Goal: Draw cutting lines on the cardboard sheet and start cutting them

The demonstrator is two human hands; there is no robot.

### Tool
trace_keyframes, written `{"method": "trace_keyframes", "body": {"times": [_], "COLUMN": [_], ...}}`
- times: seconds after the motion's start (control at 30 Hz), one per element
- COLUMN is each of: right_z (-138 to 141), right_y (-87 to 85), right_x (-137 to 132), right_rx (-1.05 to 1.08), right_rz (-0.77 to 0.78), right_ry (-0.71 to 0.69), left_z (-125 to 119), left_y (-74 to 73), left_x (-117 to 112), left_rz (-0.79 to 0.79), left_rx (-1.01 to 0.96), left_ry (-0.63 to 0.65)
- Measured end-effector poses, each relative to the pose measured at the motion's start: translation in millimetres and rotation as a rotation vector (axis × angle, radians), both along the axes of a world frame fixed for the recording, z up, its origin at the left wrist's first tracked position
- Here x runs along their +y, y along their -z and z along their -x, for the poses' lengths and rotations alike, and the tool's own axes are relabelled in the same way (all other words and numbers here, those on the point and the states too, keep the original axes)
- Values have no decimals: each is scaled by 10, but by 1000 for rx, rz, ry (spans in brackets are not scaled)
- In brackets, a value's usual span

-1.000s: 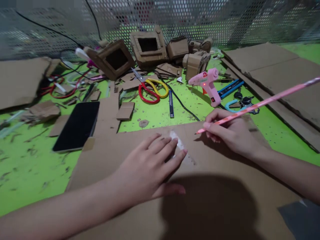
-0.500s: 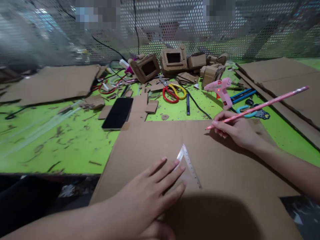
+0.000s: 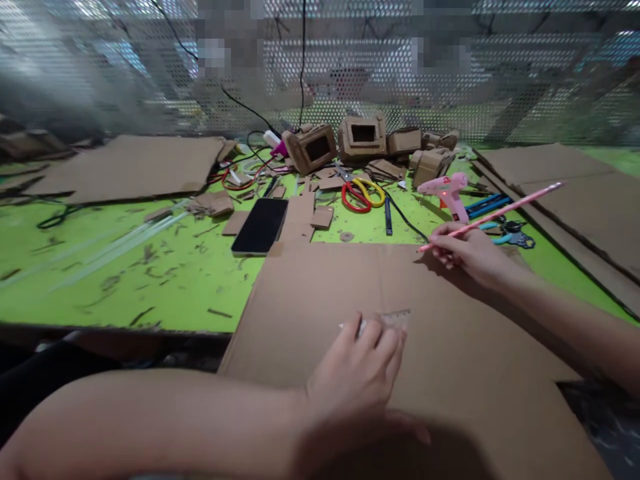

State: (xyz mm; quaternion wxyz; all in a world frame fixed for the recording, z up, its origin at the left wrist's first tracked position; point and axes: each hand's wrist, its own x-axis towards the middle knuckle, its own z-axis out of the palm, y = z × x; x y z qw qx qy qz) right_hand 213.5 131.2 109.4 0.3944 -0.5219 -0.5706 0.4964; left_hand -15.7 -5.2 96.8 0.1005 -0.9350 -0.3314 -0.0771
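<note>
1. One pencil (image 3: 500,211) sits pinched in the right hand's (image 3: 467,252) fingers, point down, apparently a writing grip.
2. Ruler (image 3: 399,317) lies on cardboard (image 3: 315,287), under the left hand's (image 3: 355,370) bent fingers, presumably for control; whether pinched, cannot tell.

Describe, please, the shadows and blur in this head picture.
Head view: a broad dark shadow falls across the large flat brown cardboard sheet; head view: the bare right hand casts another; head view: the grey perforated screen looks hazy at left.
</note>
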Motion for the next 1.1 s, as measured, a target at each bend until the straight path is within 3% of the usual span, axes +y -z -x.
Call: {"method": "trace_keyframes", "body": {"times": [0.13,0.27,0.53,0.67,0.77,0.97,1.1], "right_z": [172,388,792,853,823,620,445], "right_y": [-19,-29,-30,11,-8,-149,-145], "right_x": [-37,-69,25,53,20,-212,-287], "right_rx": [38,27,136,184,137,84,48], "right_rz": [-3,-12,0,108,94,94,89], "right_ry": [-30,-141,-450,-549,-516,-298,-239], "left_z": [50,187,192,132,106,112,116], "left_y": [33,76,40,90,145,281,278], "left_x": [-14,16,186,211,238,244,250], "left_rz": [79,22,92,26,11,-65,-71], "left_rx": [5,-18,49,-59,-124,-225,-211], "left_ry": [50,184,219,174,183,216,202]}}
